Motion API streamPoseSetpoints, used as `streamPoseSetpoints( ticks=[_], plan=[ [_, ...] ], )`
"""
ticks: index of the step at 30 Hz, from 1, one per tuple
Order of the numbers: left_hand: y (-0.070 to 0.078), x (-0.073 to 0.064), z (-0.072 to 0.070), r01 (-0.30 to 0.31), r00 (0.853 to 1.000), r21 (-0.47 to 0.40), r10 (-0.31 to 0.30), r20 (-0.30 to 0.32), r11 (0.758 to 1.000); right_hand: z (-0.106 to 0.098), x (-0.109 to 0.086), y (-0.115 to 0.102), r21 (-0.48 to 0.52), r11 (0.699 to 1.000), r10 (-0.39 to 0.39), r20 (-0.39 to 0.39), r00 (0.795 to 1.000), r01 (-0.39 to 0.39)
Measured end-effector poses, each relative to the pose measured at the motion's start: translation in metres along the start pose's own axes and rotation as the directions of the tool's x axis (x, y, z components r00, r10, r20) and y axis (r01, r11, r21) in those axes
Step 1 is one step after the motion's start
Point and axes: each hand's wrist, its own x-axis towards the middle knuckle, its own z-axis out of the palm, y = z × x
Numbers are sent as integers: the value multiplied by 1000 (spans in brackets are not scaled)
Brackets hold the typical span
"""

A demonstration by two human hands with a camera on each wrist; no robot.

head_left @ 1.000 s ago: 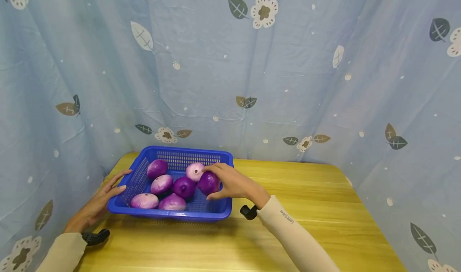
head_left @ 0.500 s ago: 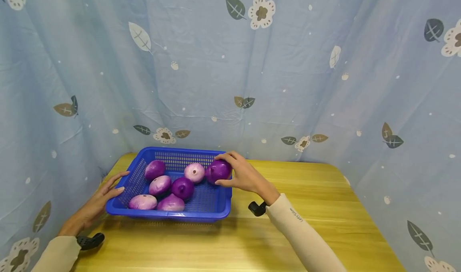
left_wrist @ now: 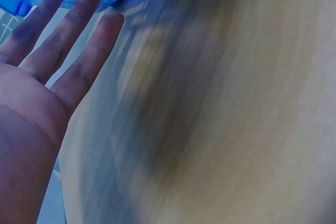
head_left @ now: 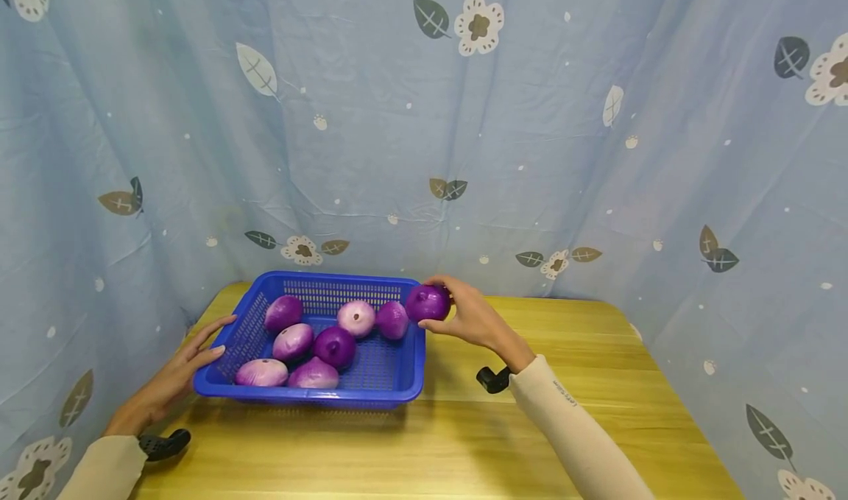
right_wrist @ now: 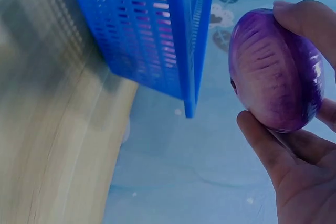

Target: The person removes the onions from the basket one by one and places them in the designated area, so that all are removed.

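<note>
My right hand (head_left: 473, 319) grips a purple onion (head_left: 426, 303) between thumb and fingers, at the basket's right rim in the head view. In the right wrist view this onion (right_wrist: 275, 72) is beside the basket's outer wall, its paler side showing. The blue plastic basket (head_left: 318, 395) holds several more onions, among them a dark purple one (head_left: 334, 347) in the middle and a pale one (head_left: 356, 318) near the back. My left hand (head_left: 165, 384) has its fingers fairly straight, with fingertips at the basket's left rim. In the left wrist view those fingers (left_wrist: 79, 72) reach toward the perforated wall.
The basket stands on the left half of a yellow wood-grain table (head_left: 543, 382). Around the table's back and sides hangs a light blue curtain (head_left: 371, 117) printed with leaves and flowers. A black wrist device (head_left: 493, 379) shows on the right arm.
My right hand has lifted the onion and carried it rightward, from inside the basket to over its right rim. Another onion near that corner now shows. The left hand stays at the rim.
</note>
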Motion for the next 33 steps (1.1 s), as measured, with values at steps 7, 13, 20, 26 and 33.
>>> streamPoseSetpoints(
  ticks=[7, 13, 20, 26, 33],
  plan=[
    [-1, 0, -2, 9, 999, -60, -7, 33, 998, -6, -7, 13, 20, 999, 47, -48, 998, -46],
    [-1, 0, -2, 5, 999, -98, 0, 48, 995, -10, -11, 25, 12, 995, 100, -76, 992, -100],
    [0, -1, -3, 10, 999, -95, -6, 42, 995, -13, -18, 42, 14, 989, 145, -109, 983, -144],
    [-2, -2, -3, 10, 998, -115, -3, 57, 993, -12, -24, 54, 25, 985, 173, -125, 977, -171],
    [-1, -1, -2, 12, 997, -130, -3, 75, 991, -10, -30, 71, 42, 976, 219, -122, 968, -216]
  ],
)
